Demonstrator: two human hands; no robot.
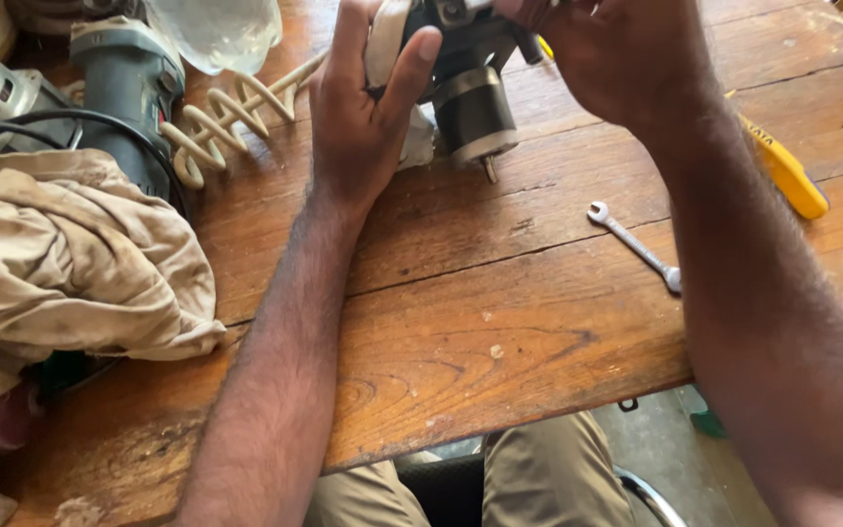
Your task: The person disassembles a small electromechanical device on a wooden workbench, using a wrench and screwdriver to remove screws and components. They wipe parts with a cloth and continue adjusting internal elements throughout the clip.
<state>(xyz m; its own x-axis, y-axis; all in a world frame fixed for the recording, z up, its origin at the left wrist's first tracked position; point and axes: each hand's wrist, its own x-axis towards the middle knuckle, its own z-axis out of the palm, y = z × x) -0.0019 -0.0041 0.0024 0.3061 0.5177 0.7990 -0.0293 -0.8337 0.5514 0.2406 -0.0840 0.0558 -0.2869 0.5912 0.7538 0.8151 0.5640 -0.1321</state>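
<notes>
My left hand [363,107] wraps around a white rag [412,137] pressed against a dark motor armature [470,102], thumb up along its side. My right hand [617,59] grips the upper end of the same part near the top edge of the view. The armature is a black and steel cylinder with a short shaft pointing down, held just above the wooden table [480,322]. Its top is cut off by the frame.
A small spanner [636,244] lies on the table to the right. A yellow-handled tool [782,166] sits under my right forearm. At left are a green power tool [129,88], a cream spiral mixing paddle [226,117], a dirty beige cloth [70,254] and a clear plastic piece [217,29].
</notes>
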